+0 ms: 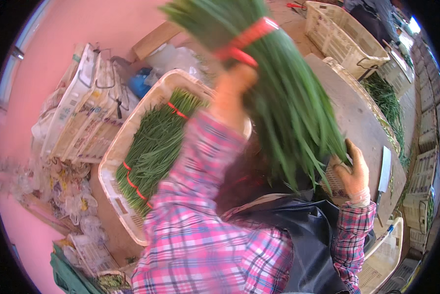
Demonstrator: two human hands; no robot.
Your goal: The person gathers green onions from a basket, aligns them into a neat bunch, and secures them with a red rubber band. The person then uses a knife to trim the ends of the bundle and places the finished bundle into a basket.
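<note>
A large bundle of garlic chives [289, 84], tied with a red band [247, 38], hangs aslant in front of me, blurred by motion. My left hand [234, 88] grips it close to the band, and the leaves trail down to the right. At the leaf tips is my right hand [354, 172], with some tips between its thumb and fingers. Under my left arm stands a white plastic crate [111, 180]. Inside it lie more chive bundles [150, 136] with red ties, partly covered by my sleeve.
To the right, a kitchen knife [384, 169] lies on a worn board [352, 92]. Loose green leaves [385, 99] lie beyond it. An open crate [337, 33] stands at upper right, near another person [374, 18]. Stacked crates [84, 114] and plastic bags [80, 198] line the left.
</note>
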